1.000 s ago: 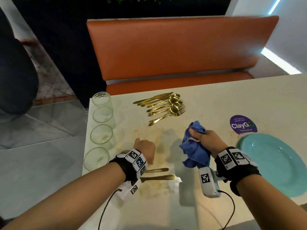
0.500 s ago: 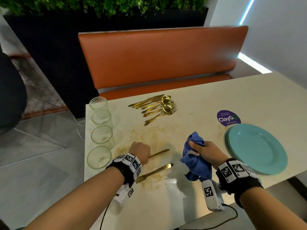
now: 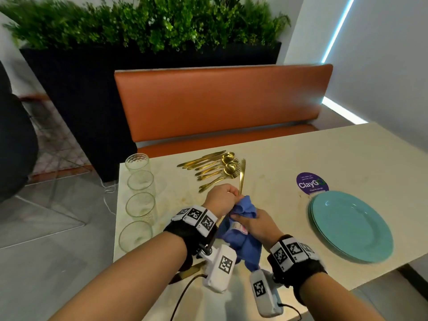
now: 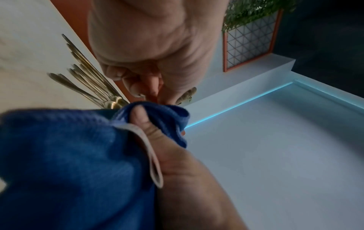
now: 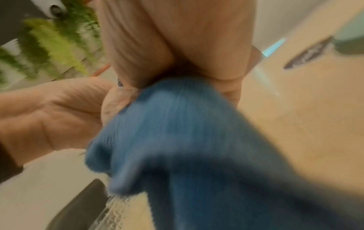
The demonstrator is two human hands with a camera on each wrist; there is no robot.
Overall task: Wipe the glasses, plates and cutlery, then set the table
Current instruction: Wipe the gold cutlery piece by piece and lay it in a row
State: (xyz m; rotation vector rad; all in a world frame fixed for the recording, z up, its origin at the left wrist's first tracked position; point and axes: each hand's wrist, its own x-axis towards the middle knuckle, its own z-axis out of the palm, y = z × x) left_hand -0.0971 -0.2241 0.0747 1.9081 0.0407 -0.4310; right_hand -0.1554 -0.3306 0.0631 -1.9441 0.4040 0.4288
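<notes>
The left hand (image 3: 221,197) grips a gold knife (image 3: 241,176) upright above the desk (image 3: 278,154); the right hand (image 3: 257,224) clutches a blue cloth (image 3: 243,246) against its base. Only the head view shows four glasses (image 3: 139,205) lining the left edge, the cutlery pile (image 3: 213,169) and stacked teal plates (image 3: 352,225). The right wrist view is blurred, cloth filling it.

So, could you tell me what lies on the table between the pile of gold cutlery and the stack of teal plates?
In the head view, only a round purple sticker lies between the gold cutlery pile and teal plates.
</notes>
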